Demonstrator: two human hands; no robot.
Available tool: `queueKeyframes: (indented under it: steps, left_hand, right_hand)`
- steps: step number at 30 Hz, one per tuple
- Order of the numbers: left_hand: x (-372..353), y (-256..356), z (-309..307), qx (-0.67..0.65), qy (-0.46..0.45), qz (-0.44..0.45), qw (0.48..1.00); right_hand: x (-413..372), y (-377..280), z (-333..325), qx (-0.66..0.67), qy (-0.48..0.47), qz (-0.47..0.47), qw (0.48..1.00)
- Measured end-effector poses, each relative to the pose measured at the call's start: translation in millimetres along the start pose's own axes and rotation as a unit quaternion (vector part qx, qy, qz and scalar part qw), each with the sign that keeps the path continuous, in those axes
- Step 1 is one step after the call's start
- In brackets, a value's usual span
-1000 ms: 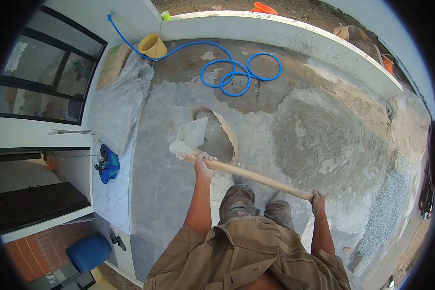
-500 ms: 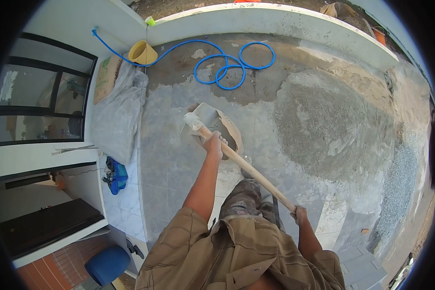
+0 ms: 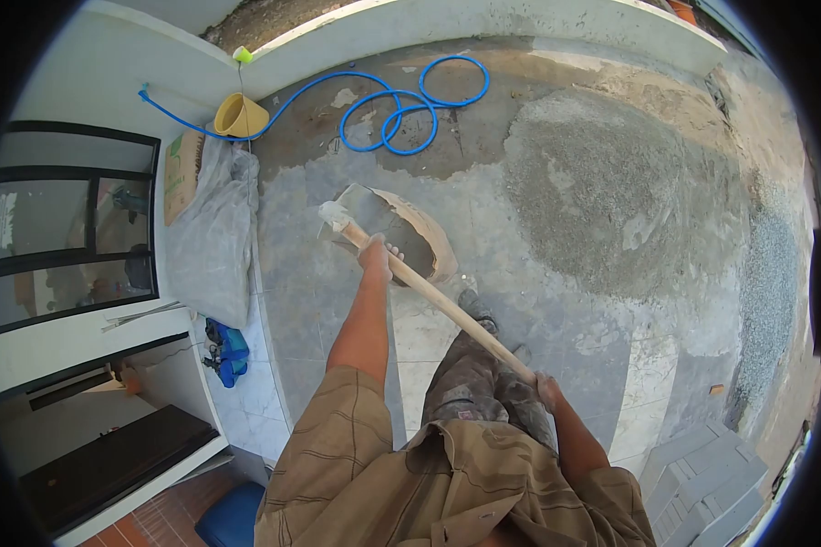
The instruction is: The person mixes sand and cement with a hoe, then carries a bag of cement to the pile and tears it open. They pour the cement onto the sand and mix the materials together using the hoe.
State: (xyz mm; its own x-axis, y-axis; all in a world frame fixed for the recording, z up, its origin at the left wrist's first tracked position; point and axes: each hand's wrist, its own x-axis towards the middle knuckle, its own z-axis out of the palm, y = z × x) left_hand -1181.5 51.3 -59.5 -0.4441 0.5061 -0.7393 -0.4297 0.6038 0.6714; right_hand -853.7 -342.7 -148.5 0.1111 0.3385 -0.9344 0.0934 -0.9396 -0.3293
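A long wooden handle runs diagonally in front of me, its whitish, crusted head at the upper left end. My left hand is wrapped round the handle just below that head. Near the lower right end, my right hand grips the same handle. Partly behind the tool lies an open paper sack with grey powder inside. The blade under the crusted head is mostly hidden.
A wide patch of grey sand mix covers the floor at right, with gravel beyond it. A blue hose lies coiled near a yellow bucket. Plastic sheeting lies by the left wall; grey blocks stand lower right.
The view has shifted, so the hose, sack and bucket appear further left. Both hands still hold the handle, and more of my legs and shoes shows below it.
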Motion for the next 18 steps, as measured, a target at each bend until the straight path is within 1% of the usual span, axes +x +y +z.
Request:
queueKeyframes:
  steps: [2,3,5,7,8,11,14,17,18]
  left_hand:
    - [-4.4,-9.8,-0.4,-0.013,0.007,0.010,1.000]
    - [-2.6,-8.8,-3.1,-0.013,-0.001,0.001,1.000]
    - [5.2,1.3,-8.6,-0.010,-0.018,-0.014,1.000]
    - [22.3,1.3,-6.3,0.002,0.025,0.040,0.999]
    - [23.1,0.4,-4.0,0.010,0.047,0.065,0.997]
    - [20.5,-7.3,2.3,0.031,0.060,0.114,0.991]
    - [1.5,-26.1,8.8,0.030,0.110,0.100,0.988]
    - [20.9,-51.1,-11.7,0.029,0.097,0.075,0.992]
    - [26.4,-57.7,-19.5,0.037,0.097,0.072,0.992]
  right_hand:
    - [-9.5,-3.4,-6.1,-0.047,-0.020,-0.040,0.998]
    - [-11.9,-7.0,-10.2,-0.125,-0.037,-0.084,0.988]
    - [-18.2,-19.6,-12.7,-0.273,-0.070,-0.172,0.944]
    - [-53.7,-71.9,-6.7,-0.324,-0.118,-0.157,0.926]
    - [-66.5,-85.6,-3.0,-0.347,-0.142,-0.146,0.915]
    - [-54.4,-49.8,10.4,-0.419,-0.039,-0.172,0.891]
    - [-58.1,-40.5,10.4,-0.441,-0.045,-0.132,0.887]
    - [-77.9,-33.2,18.2,-0.395,0.002,-0.167,0.903]
    - [-81.2,-29.0,21.3,-0.383,-0.010,-0.172,0.908]
